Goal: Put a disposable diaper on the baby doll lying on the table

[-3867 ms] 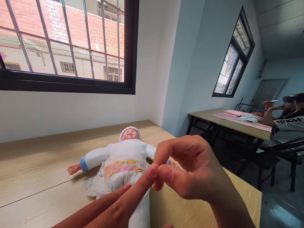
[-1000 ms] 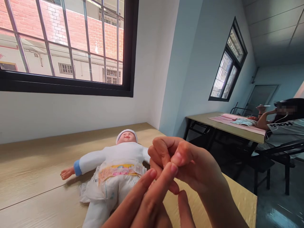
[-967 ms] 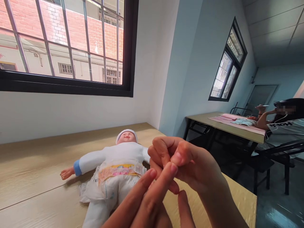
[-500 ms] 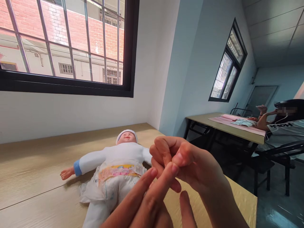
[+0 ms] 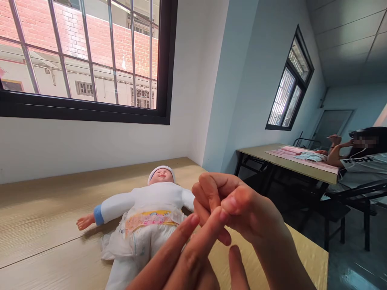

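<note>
1. Since the earliest frame, the left hand (image 5: 193, 262) has shifted rightward relative to the baby doll (image 5: 155, 196).
2. The left hand is wide, fingers extended; one fingertip touches the thumb of the right hand (image 5: 255, 219).
3. The right hand is narrow, fingers curled; whether it pinches anything small, I cannot tell.
4. Beyond them, the doll lies face-up on the worktop (image 5: 45, 211), diaper (image 5: 152, 219) around its hips.
5. Its long axis runs head toward the wall (image 5: 99, 149), legs toward the camera.

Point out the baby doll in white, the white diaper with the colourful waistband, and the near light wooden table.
Baby doll in white (image 5: 160, 195): head view, on the chest.
White diaper with the colourful waistband (image 5: 151, 218): head view, on the waistband.
Near light wooden table (image 5: 45, 225): head view, on the bare top at left.
</note>
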{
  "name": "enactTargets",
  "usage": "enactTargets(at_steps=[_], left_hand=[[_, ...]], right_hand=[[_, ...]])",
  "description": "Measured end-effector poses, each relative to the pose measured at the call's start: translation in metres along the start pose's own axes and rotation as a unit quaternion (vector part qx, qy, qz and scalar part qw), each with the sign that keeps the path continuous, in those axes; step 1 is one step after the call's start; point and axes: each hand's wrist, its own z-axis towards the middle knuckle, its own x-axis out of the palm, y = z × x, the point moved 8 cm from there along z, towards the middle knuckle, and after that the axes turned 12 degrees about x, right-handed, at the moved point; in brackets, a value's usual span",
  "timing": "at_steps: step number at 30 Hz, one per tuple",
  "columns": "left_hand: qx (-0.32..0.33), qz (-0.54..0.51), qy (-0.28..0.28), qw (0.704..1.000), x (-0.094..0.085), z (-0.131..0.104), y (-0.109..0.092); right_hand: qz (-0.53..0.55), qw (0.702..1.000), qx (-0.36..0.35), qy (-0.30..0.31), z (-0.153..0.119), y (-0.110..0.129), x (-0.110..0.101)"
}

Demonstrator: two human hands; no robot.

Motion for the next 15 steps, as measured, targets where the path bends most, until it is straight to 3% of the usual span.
enactTargets(at_steps=[9,15], left_hand=[[-0.026,-0.11,-0.053,0.992,-0.001,-0.005,0.003],[-0.106,-0.229,-0.09,0.963,0.001,-0.007,0.01]], right_hand=[[-0.005,1.0,-0.012,0.01,0.0,0.002,0.001],[-0.011,0.999,-0.012,0.039,0.0,0.001,0.003]])
